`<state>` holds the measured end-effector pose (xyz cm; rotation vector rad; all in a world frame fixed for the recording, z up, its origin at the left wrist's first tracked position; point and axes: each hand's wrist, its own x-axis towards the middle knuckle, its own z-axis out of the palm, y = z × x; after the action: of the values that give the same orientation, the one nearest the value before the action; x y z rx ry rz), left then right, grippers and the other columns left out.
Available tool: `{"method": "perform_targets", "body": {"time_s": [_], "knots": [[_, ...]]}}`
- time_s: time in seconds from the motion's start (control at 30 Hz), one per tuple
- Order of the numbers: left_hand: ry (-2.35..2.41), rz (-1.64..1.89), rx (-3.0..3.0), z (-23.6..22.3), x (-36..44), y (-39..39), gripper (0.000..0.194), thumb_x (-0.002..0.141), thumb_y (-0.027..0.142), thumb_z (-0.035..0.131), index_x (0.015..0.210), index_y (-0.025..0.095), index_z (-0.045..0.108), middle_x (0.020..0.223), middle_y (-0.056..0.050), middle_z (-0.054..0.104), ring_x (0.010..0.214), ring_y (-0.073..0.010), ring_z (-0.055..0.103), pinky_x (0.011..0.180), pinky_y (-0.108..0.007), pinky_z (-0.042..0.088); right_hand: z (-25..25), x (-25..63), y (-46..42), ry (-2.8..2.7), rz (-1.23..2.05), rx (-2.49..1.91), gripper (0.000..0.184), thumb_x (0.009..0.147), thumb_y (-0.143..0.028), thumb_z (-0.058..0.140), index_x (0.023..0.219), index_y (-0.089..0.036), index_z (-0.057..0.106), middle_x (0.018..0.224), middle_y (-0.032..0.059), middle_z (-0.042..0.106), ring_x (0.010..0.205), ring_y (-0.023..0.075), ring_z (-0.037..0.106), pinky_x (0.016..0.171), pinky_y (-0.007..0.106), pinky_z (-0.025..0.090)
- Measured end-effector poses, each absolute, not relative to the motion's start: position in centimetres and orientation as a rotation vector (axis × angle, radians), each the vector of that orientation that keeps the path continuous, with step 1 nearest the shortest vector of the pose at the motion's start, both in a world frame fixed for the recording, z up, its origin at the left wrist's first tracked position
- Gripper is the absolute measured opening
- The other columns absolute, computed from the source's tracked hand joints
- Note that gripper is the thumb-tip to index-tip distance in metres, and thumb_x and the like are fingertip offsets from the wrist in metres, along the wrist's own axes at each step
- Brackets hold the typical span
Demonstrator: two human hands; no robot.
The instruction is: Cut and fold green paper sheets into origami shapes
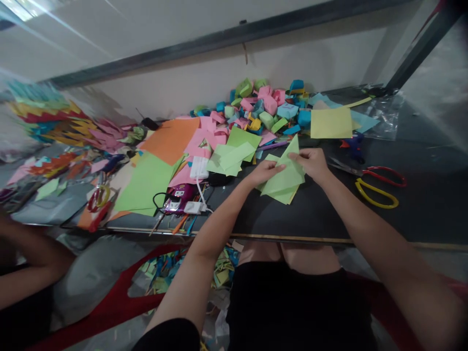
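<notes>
Evidently a fold was in hand: both hands held a light green folded paper [283, 178] just above the dark surface [420, 214]. The left hand [265, 171] pinched its left edge between thumb and fingers, and the right hand [311, 162] pinched the upper part near the tip, fingers curled over it. The paper looked like a layered, roughly triangular shape. Its sharp tip pointed up and away from the person, beyond the right hand, and its long axis ran from that tip down toward the near left, tilted. The next move would probably call for lining up the edges squarely before any crease is pressed. Beyond the hands lay loose green sheets [234, 153] and a heap of small folded paper boxes [263, 107]; right of the right hand lay scissors [380, 187].
</notes>
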<state>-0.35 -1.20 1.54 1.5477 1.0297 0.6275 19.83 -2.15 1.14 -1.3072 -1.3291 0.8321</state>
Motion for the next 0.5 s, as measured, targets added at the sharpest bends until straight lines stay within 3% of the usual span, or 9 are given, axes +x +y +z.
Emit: {"method": "perform_targets", "body": {"time_s": [0.2, 0.3, 0.4, 0.5], "knots": [[0.98, 0.581, 1.594, 1.3, 0.2, -1.8, 0.036, 0.089, 0.042, 0.072, 0.064, 0.017, 0.064, 0.06, -0.002, 0.058, 0.057, -0.0113, 0.05, 0.054, -0.027, 0.039, 2.0, 19.0, -3.1, -1.278, 1.138, -1.202, 0.045, 0.049, -0.057, 0.094, 0.07, -0.02, 0.08, 0.071, 0.0051, 0.075, 0.06, 0.0181, 0.064, 0.053, 0.031, 0.051], [0.996, 0.53, 1.687, 1.3, -0.1, -1.5, 0.048, 0.088, 0.044, 0.074, 0.053, 0.02, 0.052, 0.053, 0.001, 0.043, 0.052, -0.0107, 0.041, 0.052, -0.03, 0.034, 2.5, 18.5, -3.7, -1.294, 1.224, -1.218, 0.045, 0.048, -0.052, 0.096, 0.074, -0.019, 0.081, 0.073, 0.0073, 0.077, 0.064, 0.0218, 0.068, 0.055, 0.034, 0.055], [0.987, 0.498, 1.762, 1.1, -0.2, -1.4, 0.06, 0.086, 0.047, 0.078, 0.047, 0.022, 0.038, 0.05, 0.004, 0.028, 0.049, -0.0088, 0.031, 0.05, -0.03, 0.03, 2.8, 18.0, -4.5, -1.354, 1.112, -1.316, 0.04, 0.052, -0.05, 0.095, 0.068, -0.018, 0.079, 0.07, 0.0094, 0.075, 0.068, 0.026, 0.07, 0.056, 0.037, 0.056], [0.948, 0.505, 1.767, 1.4, -0.4, -1.5, 0.065, 0.086, 0.059, 0.075, 0.047, 0.022, 0.038, 0.047, 0.005, 0.028, 0.046, -0.0078, 0.029, 0.045, -0.028, 0.028, 2.9, 17.8, -4.6, -1.314, 1.037, -1.356, 0.038, 0.054, -0.049, 0.095, 0.065, -0.018, 0.076, 0.075, 0.0113, 0.076, 0.074, 0.0299, 0.072, 0.061, 0.041, 0.058]]}}
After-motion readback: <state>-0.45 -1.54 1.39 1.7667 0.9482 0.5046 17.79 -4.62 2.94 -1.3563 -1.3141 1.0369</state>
